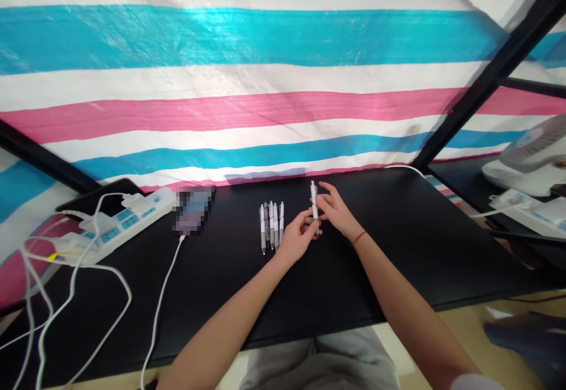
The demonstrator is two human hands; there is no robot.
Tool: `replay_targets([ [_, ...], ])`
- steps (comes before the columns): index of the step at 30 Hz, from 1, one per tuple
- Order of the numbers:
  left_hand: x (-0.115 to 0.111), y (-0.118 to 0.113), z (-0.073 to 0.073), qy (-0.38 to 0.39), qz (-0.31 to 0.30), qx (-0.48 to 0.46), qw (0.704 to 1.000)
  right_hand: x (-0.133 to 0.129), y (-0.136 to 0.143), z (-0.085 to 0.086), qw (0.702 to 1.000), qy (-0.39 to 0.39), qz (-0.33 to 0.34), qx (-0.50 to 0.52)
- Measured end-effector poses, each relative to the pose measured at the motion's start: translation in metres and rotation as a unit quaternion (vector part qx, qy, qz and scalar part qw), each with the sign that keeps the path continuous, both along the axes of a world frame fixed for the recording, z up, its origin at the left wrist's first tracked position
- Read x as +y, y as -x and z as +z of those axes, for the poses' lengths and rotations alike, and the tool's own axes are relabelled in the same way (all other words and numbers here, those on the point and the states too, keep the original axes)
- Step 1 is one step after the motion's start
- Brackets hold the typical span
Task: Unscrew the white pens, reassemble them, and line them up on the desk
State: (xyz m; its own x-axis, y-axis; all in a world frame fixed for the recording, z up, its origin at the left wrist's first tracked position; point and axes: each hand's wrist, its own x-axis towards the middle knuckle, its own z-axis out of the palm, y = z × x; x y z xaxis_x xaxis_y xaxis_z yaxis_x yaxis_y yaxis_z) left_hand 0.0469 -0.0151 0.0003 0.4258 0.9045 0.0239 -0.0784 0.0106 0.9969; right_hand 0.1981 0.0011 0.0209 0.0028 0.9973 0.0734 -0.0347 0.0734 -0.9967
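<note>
two bare hands meet at one white pen [314,198], which stands roughly upright between them over the black tabletop [375,284]. the left hand [299,238] is mostly closed, its thumb and curled fingers pinching the pen near its lower, grey end. the right hand [335,208] is half open beside the pen's upper part, forefinger raised, thumb and other fingers close against the barrel; whether they grip it or only touch it, i cannot tell. a thin red string [359,236] circles the right wrist.

just left of the left hand lies a row of pens [272,225], white with grey grips, side by side and pointing away from the body; some overlap, so the count is unclear. farther left of that hand is a phone [193,210], its screen blurred, with a white cable [161,295] plugged into its near end. beyond it, well apart from the left hand, a white power strip [126,225] holds several plugs. far to the right of the right hand are a white fan [533,157] and another power strip [537,210].
</note>
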Motion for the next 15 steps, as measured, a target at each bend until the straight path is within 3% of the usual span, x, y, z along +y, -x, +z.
replay_targets([
  [4,0.003,0.003,0.005,-0.042,0.115,-0.039,0.992,-0.006,0.004,0.002,0.994,-0.053,0.032,-0.090],
  [7,0.008,0.009,0.010,-0.061,0.167,-0.041,0.983,-0.014,0.011,0.008,0.966,-0.102,0.061,-0.231],
  [15,0.017,0.016,0.015,-0.081,0.172,-0.002,0.982,-0.016,0.022,0.008,0.892,-0.120,0.030,-0.435],
])
